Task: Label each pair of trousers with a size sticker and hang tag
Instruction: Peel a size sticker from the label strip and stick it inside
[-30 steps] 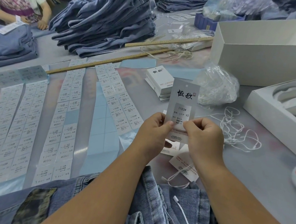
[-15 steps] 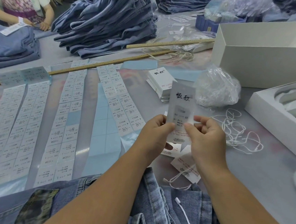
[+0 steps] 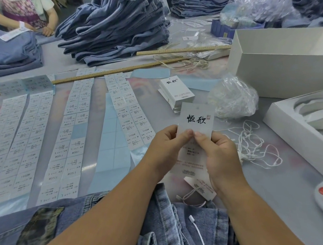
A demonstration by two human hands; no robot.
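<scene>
Both hands pinched one hang tag upright over the table: left hand gripped its left edge, right hand its right edge, thumbs meeting on the face just under the two black characters. Forearms ran in from the lower frame, crossing jeans that lay at the near table edge. White cord lay on the denim. Another tag with a loop lay flat just beyond the waistband, under the right wrist.

Sticker strips ran lengthwise on blue backing left of the hands, most squares printed, some peeled bare. Loose cords tangled to the right of the held tag. Tag stack sat just behind it, clear bag of more strings beside that.

Right edge: shallow white tray box held moulded white inserts, contents unclear. Behind it, deep white box stood open; inside not visible. Wooden rulers lay across the table. Far back, folded trouser pile; second person at far left handled another stack.
</scene>
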